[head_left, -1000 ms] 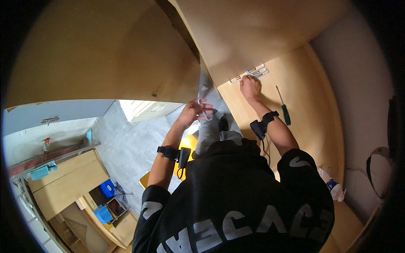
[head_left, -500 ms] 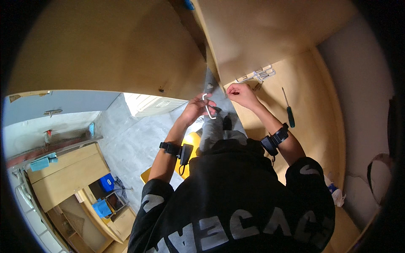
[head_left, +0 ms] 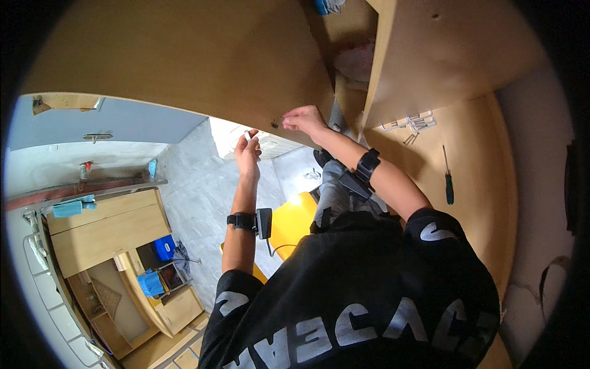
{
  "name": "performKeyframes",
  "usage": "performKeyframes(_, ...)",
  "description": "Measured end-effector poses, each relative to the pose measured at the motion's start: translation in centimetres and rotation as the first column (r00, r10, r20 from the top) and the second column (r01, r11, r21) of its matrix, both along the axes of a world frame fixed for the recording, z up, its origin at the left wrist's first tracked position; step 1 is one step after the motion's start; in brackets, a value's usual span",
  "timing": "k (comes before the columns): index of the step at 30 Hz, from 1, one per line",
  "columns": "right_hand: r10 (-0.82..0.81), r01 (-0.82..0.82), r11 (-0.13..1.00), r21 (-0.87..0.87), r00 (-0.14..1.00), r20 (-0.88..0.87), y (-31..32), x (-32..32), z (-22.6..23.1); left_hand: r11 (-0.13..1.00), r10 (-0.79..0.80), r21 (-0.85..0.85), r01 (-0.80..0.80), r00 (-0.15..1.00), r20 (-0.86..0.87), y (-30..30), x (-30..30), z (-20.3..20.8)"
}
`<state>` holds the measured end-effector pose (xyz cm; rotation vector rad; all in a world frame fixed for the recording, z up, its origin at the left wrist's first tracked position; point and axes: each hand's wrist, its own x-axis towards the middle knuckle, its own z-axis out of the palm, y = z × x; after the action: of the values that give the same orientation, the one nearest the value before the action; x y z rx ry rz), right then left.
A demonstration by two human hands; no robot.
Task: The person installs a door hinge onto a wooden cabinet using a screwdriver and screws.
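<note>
My left hand is closed around a white cabinet handle at the lower edge of the wooden cabinet door. Most of the handle is hidden by the fingers and the door edge. My right hand is at the inner face of the same door, fingers pinched beside a small dark-marked hole. Whatever lies between those fingertips is too small to make out. On the wooden shelf to the right lie several white handles, a few screws and a green-handled screwdriver.
A second open door stands at the upper right, with an open cabinet interior between the doors. A yellow stool is by my legs on the grey tiled floor. Wooden furniture stands at the left.
My left hand has carried the handle left to the door's edge. My right hand has moved from beside the shelf to the door's inner face. The view has shifted left.
</note>
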<state>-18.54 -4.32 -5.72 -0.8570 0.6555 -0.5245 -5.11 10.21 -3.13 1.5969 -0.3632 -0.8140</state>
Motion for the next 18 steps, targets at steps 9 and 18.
performKeyframes(9,-0.036,0.029,0.994,-0.102,0.997,-0.071,1.2,2.2,-1.2,0.969,-0.216,0.143,0.200,0.970,0.113,-1.9,-0.9,2.0)
performKeyframes(18,-0.017,0.015,0.999,-0.036,0.999,-0.045,0.7,0.9,-1.6,0.948,-0.270,0.206,0.243,0.956,0.115,-2.9,-1.7,1.5)
